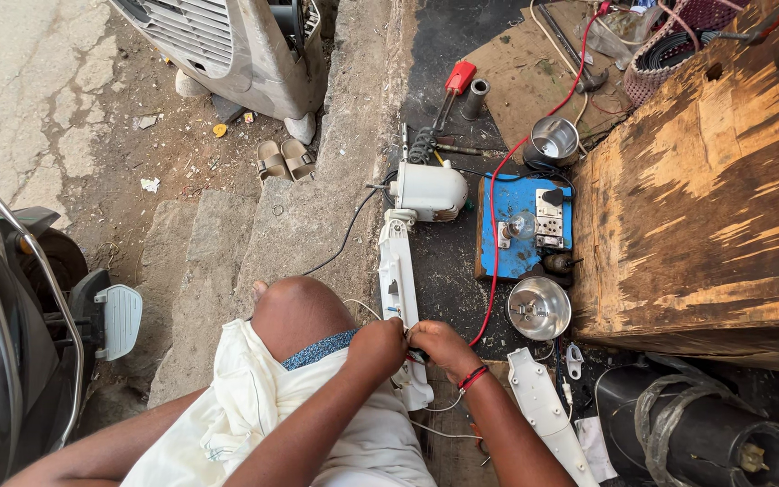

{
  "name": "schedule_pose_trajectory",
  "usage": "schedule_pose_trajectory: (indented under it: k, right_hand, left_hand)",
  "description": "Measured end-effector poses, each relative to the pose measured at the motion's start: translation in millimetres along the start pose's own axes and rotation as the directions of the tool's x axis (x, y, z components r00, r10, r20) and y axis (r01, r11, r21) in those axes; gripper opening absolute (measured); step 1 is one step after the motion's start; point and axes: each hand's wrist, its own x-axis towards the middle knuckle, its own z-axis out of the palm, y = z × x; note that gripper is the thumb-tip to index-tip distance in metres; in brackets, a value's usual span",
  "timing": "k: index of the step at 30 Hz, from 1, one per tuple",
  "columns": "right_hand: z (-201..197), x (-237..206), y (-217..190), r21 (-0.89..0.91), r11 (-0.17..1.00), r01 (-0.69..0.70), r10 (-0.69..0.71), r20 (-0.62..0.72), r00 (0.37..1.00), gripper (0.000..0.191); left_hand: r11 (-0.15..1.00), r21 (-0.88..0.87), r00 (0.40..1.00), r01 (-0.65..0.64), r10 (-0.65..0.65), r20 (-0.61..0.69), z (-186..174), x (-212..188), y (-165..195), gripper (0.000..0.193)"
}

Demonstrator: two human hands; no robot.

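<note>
Gripping the lower end of a long white appliance housing (398, 280) lying on the dark floor, left hand (377, 346) curled shut on it, right hand (440, 348) closed beside (its grip hidden), red wire (495, 243) alongside, 1 blue switchboard (525, 225) nearby.

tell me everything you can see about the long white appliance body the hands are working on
The long white appliance body looks like plastic: a narrow, opened handle section running away from the person to a rounded white motor housing at the far end. It lies flat on the dark ground beside a concrete step. Thin white wires trail from its near end, where the left hand and right hand meet over it. A black cable leaves the housing. A separate white cover piece lies apart at the right.
</note>
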Motion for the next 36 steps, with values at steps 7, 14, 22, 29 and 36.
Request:
schedule_pose_trajectory:
  k: [7, 14, 22, 29, 36]
  right_hand:
    - [-9, -10, 4, 0.304, 0.952, -0.041, 0.025, 0.056, 0.998, 0.022]
    - [-3, -7, 10, 0.479, 0.878, -0.019, 0.032, -0.019, 0.999, 0.031]
    - [-10, -17, 0, 0.508, 0.861, -0.031, -0.015, 0.085, 0.996, 0.038]
    - [2, -9, 2, 0.275, 0.953, 0.127, -0.136, 0.012, 0.991, 0.034]
    - [0, -2, 2, 0.031, 0.952, 0.305, -0.307, 0.086, 0.948, 0.020]
  left_hand:
    - [0.986, -0.166, 0.997, 0.032, -0.044, -0.068, -3, -2, 0, 0.012]
    - [0.983, -0.174, 0.998, 0.057, -0.059, -0.006, -4, -4, -2, 0.015]
    - [0.937, -0.300, 0.936, 0.179, -0.069, 0.345, -21, 7, -5, 0.048]
    - [0.943, -0.265, 0.961, 0.202, -0.139, 0.237, -21, 5, 0, 0.054]
    - [0.761, -0.493, 0.881, 0.422, -0.216, 0.422, -19, 14, -7, 0.049]
